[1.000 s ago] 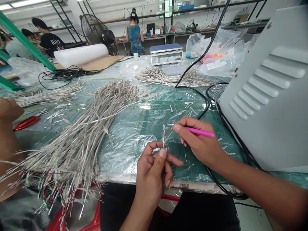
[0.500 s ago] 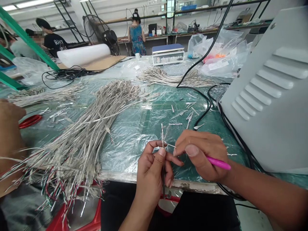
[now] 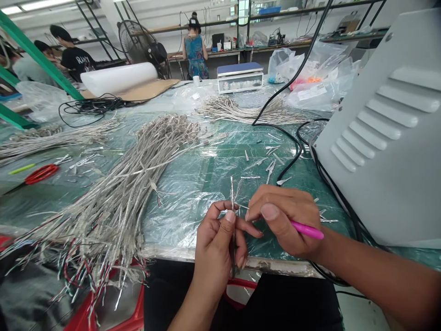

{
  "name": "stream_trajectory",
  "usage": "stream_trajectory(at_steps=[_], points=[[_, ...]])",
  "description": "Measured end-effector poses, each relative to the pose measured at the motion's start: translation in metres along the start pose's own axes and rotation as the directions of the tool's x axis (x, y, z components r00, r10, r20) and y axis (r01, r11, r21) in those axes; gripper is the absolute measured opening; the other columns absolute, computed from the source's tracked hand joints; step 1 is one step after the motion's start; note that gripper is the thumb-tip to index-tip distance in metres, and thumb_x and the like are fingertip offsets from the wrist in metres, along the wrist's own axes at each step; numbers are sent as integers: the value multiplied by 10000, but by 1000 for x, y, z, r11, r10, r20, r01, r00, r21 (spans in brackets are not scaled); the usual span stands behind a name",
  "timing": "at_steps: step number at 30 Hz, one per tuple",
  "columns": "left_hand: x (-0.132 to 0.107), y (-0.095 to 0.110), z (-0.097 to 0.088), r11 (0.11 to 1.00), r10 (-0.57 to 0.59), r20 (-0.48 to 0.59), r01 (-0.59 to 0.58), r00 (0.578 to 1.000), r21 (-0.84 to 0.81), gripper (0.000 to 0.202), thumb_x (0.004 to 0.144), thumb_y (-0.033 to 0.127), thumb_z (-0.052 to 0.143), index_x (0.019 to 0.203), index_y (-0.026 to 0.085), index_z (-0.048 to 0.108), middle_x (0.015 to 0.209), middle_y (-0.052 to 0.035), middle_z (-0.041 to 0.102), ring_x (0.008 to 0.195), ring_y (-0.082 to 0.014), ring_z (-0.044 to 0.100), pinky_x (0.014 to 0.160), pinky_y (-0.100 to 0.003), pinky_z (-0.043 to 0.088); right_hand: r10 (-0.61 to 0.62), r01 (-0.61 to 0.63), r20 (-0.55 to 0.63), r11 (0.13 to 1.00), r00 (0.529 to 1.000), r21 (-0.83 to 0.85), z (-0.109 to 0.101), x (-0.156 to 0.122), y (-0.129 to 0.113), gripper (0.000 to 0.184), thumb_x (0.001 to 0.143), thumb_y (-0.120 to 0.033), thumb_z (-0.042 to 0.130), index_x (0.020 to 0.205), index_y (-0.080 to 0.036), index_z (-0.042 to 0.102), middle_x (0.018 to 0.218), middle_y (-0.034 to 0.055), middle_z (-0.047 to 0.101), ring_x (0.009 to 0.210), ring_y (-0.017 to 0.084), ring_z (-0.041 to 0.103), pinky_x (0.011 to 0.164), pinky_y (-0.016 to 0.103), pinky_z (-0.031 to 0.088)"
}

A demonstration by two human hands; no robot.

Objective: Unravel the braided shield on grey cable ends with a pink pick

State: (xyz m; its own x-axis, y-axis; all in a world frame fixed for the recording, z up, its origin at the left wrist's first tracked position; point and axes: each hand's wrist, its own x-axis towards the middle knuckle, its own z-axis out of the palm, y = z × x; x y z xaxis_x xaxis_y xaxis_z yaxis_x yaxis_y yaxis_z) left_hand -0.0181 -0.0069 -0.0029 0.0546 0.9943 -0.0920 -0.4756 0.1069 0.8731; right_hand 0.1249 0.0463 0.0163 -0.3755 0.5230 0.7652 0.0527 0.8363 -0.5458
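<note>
My left hand (image 3: 215,239) pinches a thin cable (image 3: 232,195) between thumb and forefinger, its silvery, foil-like end pointing up. Strands fan out beside that end. In my right hand (image 3: 291,218) is a pink-handled pick (image 3: 308,229), gripped like a pen. Its slim metal shaft reaches toward the cable just above my left fingertips; whether the tip touches the strands is too small to tell. To the left lies a large bundle of braided cables (image 3: 138,170), with loose coloured wire ends hanging over the table edge.
Red-handled scissors (image 3: 42,174) and a yellow-green tool (image 3: 22,169) lie at the left. Foil scraps (image 3: 271,168) are scattered ahead of my hands. A grey vented machine (image 3: 386,138) stands close on the right, with a black cord (image 3: 292,82) beside it. Farther back is a scale (image 3: 240,78).
Another person's arm at the left has gone out of view, uncovering the scissors and the yellow-green tool. My right hand has shifted slightly left with the pick; my left hand stays nearly still.
</note>
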Motion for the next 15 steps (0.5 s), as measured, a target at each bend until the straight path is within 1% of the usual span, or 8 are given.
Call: stream_trajectory(at_steps=[3, 8, 12, 15], points=[[0, -1, -1, 1000, 1, 15, -1, 1000, -4, 77, 967, 279, 472, 970, 203, 473, 694, -12, 713, 295, -37, 396, 335, -155, 360, 7, -7, -6, 1000, 1000, 0, 0, 1, -1, 290, 944, -112, 423, 730, -166, 611, 620, 28, 612, 630, 148, 593, 584, 292, 483], [2, -3, -4, 1000, 6, 28, -7, 1000, 6, 84, 970, 285, 468, 976, 202, 476, 708, -17, 720, 301, -40, 405, 337, -159, 367, 11, -10, -21, 1000, 1000, 4, 1, 0, -1, 303, 938, -109, 430, 694, -160, 603, 602, 27, 603, 615, 144, 588, 572, 287, 479], [1, -2, -3, 1000, -9, 36, 9, 999, 5, 96, 969, 301, 468, 977, 206, 474, 703, -18, 716, 300, -47, 412, 333, -167, 374, 14, -13, -29, 1000, 999, 18, 2, -1, -1, 301, 937, -102, 433, 696, -159, 605, 618, 29, 609, 631, 144, 599, 588, 290, 484], [0, -1, -1, 1000, 2, 4, -2, 1000, 17, 87, 970, 290, 463, 973, 205, 477, 666, -5, 701, 297, -42, 399, 335, -156, 363, 13, -13, -30, 1000, 999, 11, 1, 0, -1, 309, 937, -102, 430, 682, -165, 594, 604, 23, 598, 621, 141, 592, 582, 286, 481]])
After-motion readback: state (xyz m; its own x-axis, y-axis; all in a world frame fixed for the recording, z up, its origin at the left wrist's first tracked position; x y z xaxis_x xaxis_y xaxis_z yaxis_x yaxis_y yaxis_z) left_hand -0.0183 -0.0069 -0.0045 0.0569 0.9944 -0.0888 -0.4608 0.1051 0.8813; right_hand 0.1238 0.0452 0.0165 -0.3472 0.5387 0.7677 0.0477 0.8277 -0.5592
